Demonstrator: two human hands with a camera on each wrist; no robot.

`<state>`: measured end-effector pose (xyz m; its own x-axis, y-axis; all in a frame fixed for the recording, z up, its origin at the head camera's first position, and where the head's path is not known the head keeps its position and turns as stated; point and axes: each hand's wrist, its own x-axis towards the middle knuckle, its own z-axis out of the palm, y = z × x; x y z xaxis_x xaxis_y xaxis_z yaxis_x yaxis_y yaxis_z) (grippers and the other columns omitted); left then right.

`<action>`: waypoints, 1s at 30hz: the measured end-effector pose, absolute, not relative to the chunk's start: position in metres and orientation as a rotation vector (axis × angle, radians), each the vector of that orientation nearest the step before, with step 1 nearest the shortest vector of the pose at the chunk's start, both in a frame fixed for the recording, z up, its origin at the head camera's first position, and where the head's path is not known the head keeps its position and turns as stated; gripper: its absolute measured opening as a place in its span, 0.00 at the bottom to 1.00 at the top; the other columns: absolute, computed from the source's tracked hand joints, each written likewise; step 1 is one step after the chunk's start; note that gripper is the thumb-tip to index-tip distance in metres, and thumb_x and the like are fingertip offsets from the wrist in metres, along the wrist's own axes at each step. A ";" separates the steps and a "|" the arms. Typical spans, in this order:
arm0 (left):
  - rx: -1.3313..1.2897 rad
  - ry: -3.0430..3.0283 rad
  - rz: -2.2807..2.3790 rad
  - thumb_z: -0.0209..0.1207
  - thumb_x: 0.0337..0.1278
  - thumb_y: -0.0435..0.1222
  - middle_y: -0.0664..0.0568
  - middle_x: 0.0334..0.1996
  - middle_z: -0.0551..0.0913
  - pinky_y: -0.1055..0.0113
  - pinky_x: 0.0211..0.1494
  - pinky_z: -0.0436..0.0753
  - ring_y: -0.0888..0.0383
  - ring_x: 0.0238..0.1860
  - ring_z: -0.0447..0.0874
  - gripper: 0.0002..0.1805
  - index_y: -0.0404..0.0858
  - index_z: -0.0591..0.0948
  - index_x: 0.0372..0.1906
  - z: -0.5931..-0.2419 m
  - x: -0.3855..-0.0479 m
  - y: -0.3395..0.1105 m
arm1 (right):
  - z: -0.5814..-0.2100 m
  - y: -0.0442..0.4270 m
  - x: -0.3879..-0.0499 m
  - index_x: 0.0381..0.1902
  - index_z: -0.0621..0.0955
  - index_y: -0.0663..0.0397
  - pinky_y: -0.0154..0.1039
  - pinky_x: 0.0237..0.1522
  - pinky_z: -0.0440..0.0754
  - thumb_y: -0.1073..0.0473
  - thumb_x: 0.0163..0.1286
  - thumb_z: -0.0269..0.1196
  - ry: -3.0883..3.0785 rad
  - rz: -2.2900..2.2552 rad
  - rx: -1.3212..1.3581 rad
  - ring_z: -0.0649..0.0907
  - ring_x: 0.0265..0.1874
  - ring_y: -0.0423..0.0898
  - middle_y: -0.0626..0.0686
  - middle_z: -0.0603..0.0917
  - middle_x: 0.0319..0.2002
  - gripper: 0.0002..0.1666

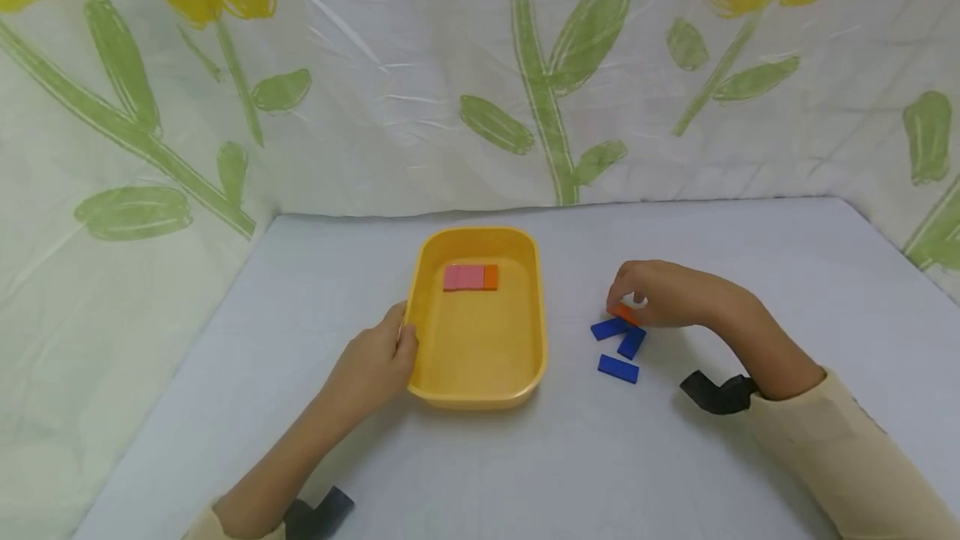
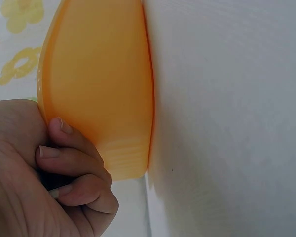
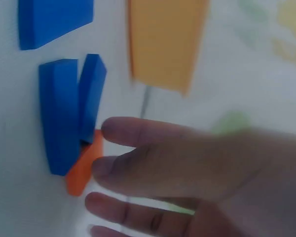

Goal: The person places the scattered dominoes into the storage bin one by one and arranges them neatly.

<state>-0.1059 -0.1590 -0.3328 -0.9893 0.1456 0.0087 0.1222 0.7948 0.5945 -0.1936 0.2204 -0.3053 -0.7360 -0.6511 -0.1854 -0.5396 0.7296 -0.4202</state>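
My left hand [image 1: 378, 357] grips the left rim of a yellow plastic tray [image 1: 480, 397], its fingers curled against the outer wall [image 2: 98, 89] in the left wrist view. Inside the tray, pink tiles [image 1: 469, 277] and an orange tile [image 1: 491, 277] form a short row. To the right of the tray, my right hand [image 1: 663, 294] reaches down over a loose orange tile [image 3: 83, 170]. Its fingertips are at that tile's edge, with thumb and forefinger apart. Blue tiles [image 3: 59, 116] lie against the orange one, and another blue tile [image 1: 618, 368] lies nearer me.
Everything stands on a white-covered table [image 1: 525, 473]. A flower-printed curtain [image 1: 390, 107] hangs behind it and at both sides. Black straps [image 1: 720, 392] stick out near both sleeves.
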 end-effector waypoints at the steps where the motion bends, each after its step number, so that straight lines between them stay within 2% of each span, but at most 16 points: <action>1: 0.219 2.941 0.971 0.43 0.74 0.36 0.51 0.20 0.72 0.63 0.24 0.72 0.58 0.19 0.68 0.25 0.29 0.66 0.70 -0.333 -0.106 -0.159 | -0.307 0.221 -0.194 0.42 0.89 0.47 0.50 0.47 0.82 0.76 0.60 0.62 2.604 -0.484 -0.919 0.81 0.46 0.52 0.49 0.82 0.46 0.21; 4: 0.223 2.940 0.968 0.43 0.74 0.36 0.52 0.19 0.72 0.63 0.23 0.72 0.58 0.18 0.68 0.25 0.30 0.66 0.70 -0.334 -0.106 -0.159 | -0.314 0.223 -0.197 0.42 0.88 0.48 0.49 0.47 0.81 0.79 0.55 0.60 2.601 -0.468 -0.909 0.79 0.45 0.51 0.50 0.81 0.46 0.25; 9: 0.233 2.941 0.966 0.42 0.74 0.36 0.52 0.19 0.72 0.63 0.23 0.72 0.58 0.18 0.68 0.25 0.29 0.66 0.70 -0.335 -0.107 -0.159 | -0.321 0.223 -0.200 0.43 0.85 0.52 0.46 0.42 0.81 0.80 0.52 0.61 2.613 -0.474 -0.878 0.78 0.40 0.51 0.52 0.80 0.46 0.25; 18: 0.212 2.947 0.957 0.43 0.74 0.37 0.51 0.19 0.72 0.62 0.24 0.72 0.57 0.19 0.68 0.25 0.30 0.66 0.70 -0.338 -0.109 -0.159 | -0.324 0.224 -0.206 0.40 0.85 0.54 0.42 0.38 0.79 0.75 0.56 0.65 2.632 -0.512 -0.945 0.76 0.35 0.48 0.51 0.79 0.40 0.16; 25: 0.229 2.952 0.961 0.43 0.74 0.36 0.52 0.19 0.72 0.62 0.24 0.72 0.57 0.18 0.68 0.25 0.29 0.66 0.69 -0.337 -0.108 -0.158 | -0.323 0.222 -0.208 0.39 0.85 0.50 0.47 0.46 0.80 0.68 0.61 0.67 2.634 -0.497 -0.905 0.77 0.41 0.49 0.49 0.79 0.41 0.10; 30: 0.241 2.960 0.958 0.43 0.74 0.36 0.52 0.18 0.71 0.63 0.22 0.71 0.58 0.18 0.68 0.25 0.28 0.66 0.69 -0.335 -0.107 -0.160 | -0.318 0.218 -0.208 0.41 0.85 0.49 0.47 0.47 0.81 0.65 0.62 0.68 2.655 -0.482 -0.940 0.77 0.42 0.48 0.47 0.79 0.40 0.09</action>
<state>-0.1070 -0.1600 -0.3354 -0.9878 0.1529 0.0278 0.1402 0.7996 0.5840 -0.2082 0.2184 -0.3185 -0.7476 -0.6465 -0.1520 -0.5517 0.7321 -0.3996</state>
